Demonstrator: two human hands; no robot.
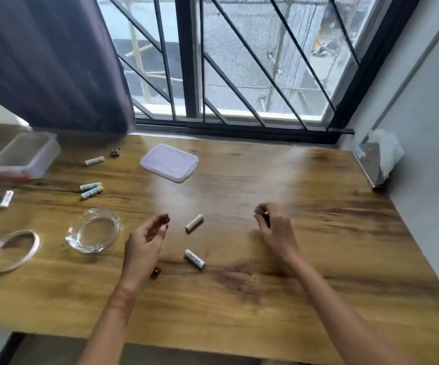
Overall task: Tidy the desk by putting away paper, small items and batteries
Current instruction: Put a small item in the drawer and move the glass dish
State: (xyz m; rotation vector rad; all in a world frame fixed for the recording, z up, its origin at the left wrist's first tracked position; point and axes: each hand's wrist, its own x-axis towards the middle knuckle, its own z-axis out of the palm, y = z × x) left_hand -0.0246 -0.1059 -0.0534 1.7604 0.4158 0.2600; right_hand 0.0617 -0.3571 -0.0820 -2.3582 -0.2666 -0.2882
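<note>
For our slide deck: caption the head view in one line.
Right hand pinches a small item; left hand hovers by two batteries on the desk.

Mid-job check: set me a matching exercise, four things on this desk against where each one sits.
Things:
1. lid
2. ashtray
3. plastic box
4. tape ring

Places:
A. far left, below the curtain
B. front left corner of the desk
C. middle, toward the window
D. just left of the left hand

Pairs: 1-C, 2-D, 3-A, 4-B
</note>
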